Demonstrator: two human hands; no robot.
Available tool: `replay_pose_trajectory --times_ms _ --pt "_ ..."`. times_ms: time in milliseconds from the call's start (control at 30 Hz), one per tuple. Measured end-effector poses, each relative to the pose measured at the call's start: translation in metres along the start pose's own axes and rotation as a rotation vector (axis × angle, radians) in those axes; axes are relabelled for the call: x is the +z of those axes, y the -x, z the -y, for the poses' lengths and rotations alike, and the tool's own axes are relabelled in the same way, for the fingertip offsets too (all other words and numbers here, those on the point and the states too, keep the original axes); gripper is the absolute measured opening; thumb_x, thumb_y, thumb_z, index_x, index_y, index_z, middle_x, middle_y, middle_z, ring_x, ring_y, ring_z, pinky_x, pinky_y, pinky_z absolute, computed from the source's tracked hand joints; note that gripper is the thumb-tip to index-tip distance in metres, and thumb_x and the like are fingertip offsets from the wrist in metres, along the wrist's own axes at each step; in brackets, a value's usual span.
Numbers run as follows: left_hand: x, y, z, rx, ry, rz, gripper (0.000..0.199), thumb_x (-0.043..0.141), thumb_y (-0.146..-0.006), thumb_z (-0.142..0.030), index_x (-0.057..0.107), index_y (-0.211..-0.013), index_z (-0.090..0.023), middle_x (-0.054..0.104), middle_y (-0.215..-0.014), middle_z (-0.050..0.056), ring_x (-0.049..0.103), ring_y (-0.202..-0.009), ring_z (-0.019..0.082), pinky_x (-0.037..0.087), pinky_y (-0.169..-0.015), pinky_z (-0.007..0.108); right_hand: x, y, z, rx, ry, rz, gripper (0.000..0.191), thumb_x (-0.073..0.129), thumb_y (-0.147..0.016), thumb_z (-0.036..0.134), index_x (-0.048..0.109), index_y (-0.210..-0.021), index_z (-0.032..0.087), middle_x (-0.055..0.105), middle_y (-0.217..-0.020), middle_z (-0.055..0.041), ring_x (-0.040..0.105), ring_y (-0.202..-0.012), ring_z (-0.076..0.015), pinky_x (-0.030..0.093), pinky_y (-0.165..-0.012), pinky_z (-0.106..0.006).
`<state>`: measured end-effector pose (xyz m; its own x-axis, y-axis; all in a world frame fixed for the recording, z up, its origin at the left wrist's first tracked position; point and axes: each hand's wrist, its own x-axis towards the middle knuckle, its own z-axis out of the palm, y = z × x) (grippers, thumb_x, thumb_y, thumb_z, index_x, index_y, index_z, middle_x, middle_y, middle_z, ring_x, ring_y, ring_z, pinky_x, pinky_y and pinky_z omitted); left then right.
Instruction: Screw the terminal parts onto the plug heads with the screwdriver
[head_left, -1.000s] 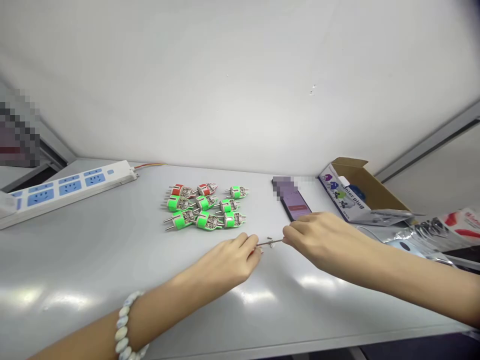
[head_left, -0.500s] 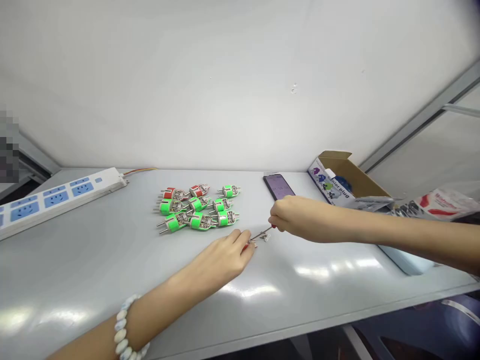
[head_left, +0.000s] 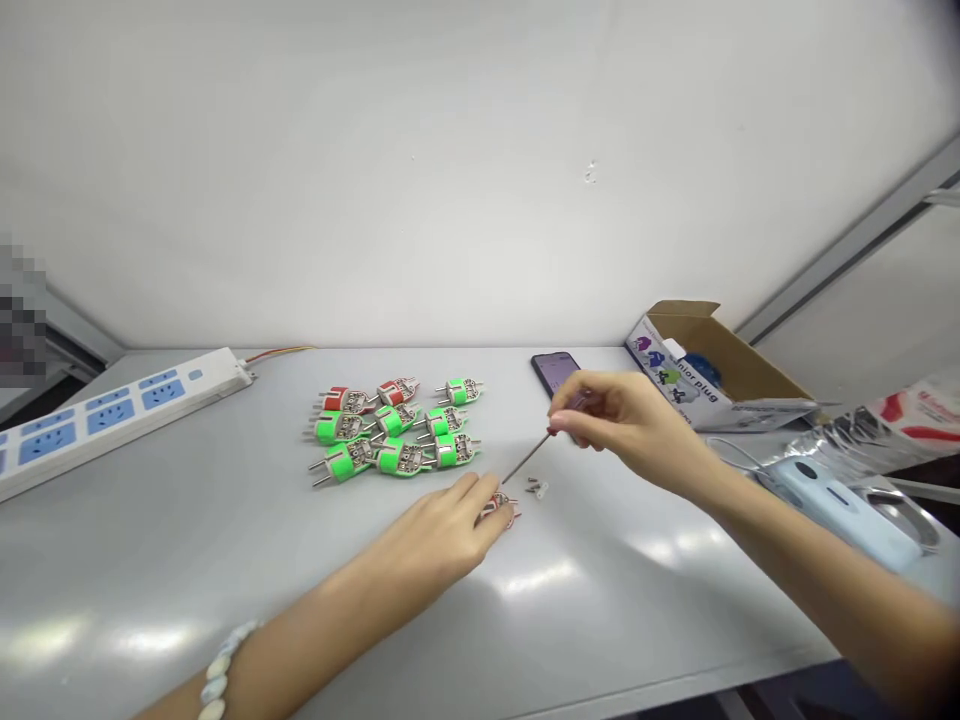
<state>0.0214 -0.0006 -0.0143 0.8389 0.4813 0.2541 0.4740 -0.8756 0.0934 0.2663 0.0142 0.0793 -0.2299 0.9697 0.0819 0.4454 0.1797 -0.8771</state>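
Note:
My left hand (head_left: 450,525) is closed on a red plug (head_left: 511,514), pressing it to the grey table; the fingers cover most of it. A screwdriver (head_left: 526,458) with a thin shaft and a red end by the fingers sits in my right hand (head_left: 600,415), pinched between thumb and fingers. Its tip points down at the red plug; contact there is too small to make out. Just right of the plug lie small screws and a white clip (head_left: 541,490). Several open green plugs (head_left: 401,457) and two red plugs (head_left: 345,400) lie in rows left of my hands.
A white power strip (head_left: 124,412) lies at the left. Behind my right hand is a phone (head_left: 551,368). At the right stand an open cardboard box (head_left: 686,385), a light blue device (head_left: 840,510) and a plastic bag (head_left: 892,425). A white wall (head_left: 450,180) closes the back.
My right hand has turned and lifted slightly, so the screwdriver stands steeper. The left hand stays on the red plug. The view has shifted a little.

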Motion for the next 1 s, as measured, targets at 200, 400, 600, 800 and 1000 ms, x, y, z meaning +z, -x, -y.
replay_pose_trajectory --times_ms 200,400,600,800,1000 --pt "-0.008 -0.003 0.002 0.009 -0.022 -0.014 0.028 0.038 -0.103 -0.01 0.063 -0.112 -0.018 0.057 -0.09 0.005 0.053 -0.067 0.015 0.038 -0.054 0.023 0.019 0.006 -0.034 -0.21 0.009 -0.348 0.021 0.051 -0.1 0.031 0.051 -0.081 0.023 0.057 -0.062 0.0034 0.054 -0.053 -0.013 0.041 -0.051 -0.024" --pt "-0.014 -0.004 0.003 -0.02 0.039 -0.031 0.034 0.033 -0.104 -0.011 0.066 -0.103 -0.018 0.057 -0.088 0.005 0.053 -0.061 0.013 0.04 -0.052 0.022 0.026 0.009 -0.05 -0.386 0.323 -0.254 0.016 0.046 -0.1 0.025 0.047 -0.084 0.024 0.058 -0.064 0.0022 0.048 -0.049 -0.0134 0.034 -0.049 -0.026" --pt "-0.01 -0.004 0.004 -0.001 0.022 -0.088 0.036 0.031 -0.105 -0.011 0.066 -0.102 -0.018 0.057 -0.087 0.005 0.051 -0.059 0.013 0.04 -0.05 0.022 0.023 0.012 -0.05 -0.454 0.383 -0.253 0.019 0.042 -0.102 0.024 0.046 -0.084 0.024 0.059 -0.066 0.0012 0.05 -0.05 -0.0139 0.035 -0.05 -0.027" --pt "-0.01 -0.004 0.003 0.0 0.017 -0.079 0.035 0.032 -0.104 -0.011 0.067 -0.102 -0.018 0.058 -0.087 0.005 0.052 -0.061 0.013 0.042 -0.05 0.022 0.023 0.009 -0.049 -0.47 0.421 -0.177 0.021 0.041 -0.103 0.027 0.045 -0.082 0.025 0.06 -0.066 -0.0003 0.051 -0.053 -0.0153 0.036 -0.052 -0.027" --pt "-0.011 -0.002 0.005 -0.035 0.146 -0.041 0.03 0.039 -0.1 -0.01 0.067 -0.106 -0.017 0.057 -0.094 0.007 0.056 -0.067 0.015 0.047 -0.056 0.024 0.02 0.011 -0.05 -0.3 0.2 -0.265 0.028 0.046 -0.104 0.04 0.049 -0.082 0.024 0.058 -0.066 0.0004 0.05 -0.052 -0.0147 0.039 -0.052 -0.027"
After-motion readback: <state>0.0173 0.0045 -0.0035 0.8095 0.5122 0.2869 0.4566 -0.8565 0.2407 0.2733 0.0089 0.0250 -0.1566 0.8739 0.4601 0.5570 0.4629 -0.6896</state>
